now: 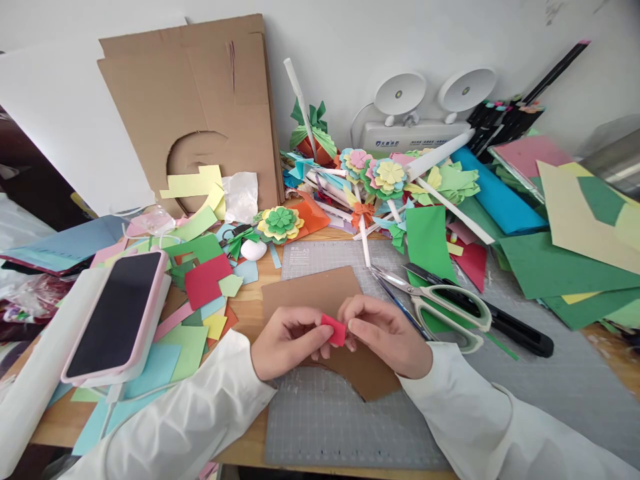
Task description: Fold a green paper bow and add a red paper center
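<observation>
Between thumb and fingers, my left hand pinches a small red piece of paper, which looks folded. My right hand has its thumb and fingers closed at the paper's right edge; whether it grips the paper too is hard to make out. Both hands are above a brown cardboard piece with a curved cut-out edge, lying on the grey cutting mat. To the right of my right hand lie scissors with pale handles and a black utility knife.
On the left, a phone in a pink case lies among coloured paper scraps. Cardboard sheets lean on the wall. Paper flowers and white paper sticks pile at the back. Green paper sheets are stacked at right, near markers.
</observation>
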A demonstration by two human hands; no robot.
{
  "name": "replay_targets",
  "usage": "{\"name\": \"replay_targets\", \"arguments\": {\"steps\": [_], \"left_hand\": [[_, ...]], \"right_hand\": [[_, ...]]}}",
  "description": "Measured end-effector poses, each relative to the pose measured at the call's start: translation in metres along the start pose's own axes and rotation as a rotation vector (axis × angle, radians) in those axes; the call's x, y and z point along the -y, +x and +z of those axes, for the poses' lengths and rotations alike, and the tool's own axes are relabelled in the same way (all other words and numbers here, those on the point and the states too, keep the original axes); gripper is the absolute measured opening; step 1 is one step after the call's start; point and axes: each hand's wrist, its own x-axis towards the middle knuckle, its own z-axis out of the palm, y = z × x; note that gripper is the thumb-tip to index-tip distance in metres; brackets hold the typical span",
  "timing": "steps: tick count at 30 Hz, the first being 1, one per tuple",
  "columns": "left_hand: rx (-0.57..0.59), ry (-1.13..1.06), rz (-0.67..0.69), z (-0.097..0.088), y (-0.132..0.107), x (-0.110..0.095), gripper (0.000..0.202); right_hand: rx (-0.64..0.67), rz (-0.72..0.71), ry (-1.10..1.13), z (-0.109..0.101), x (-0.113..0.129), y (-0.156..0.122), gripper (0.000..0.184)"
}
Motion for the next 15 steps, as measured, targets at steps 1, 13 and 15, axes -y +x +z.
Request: {"name": "replay_targets", "arguments": {"steps": [1,13,15], "left_hand": [[0.002,0.005,0.002,-0.0001,-0.0002,0.0000,0.038],[-0.050,0.159,0.165,0.0025,-0.0002,0.0000,0.028],[-0.054,0.182,0.186,0.0031,0.0000,0.0000,0.027]], "right_hand": [[0.026,0.014,0.017,-0.0001,-0.0001,0.0000,0.024],[0.058,0.154,-0.037,0.0007,0.0012,-0.0009,0.025],[0.046,0.170,-0.043,0.0014,0.0017,-0.0008,0.024]]}}
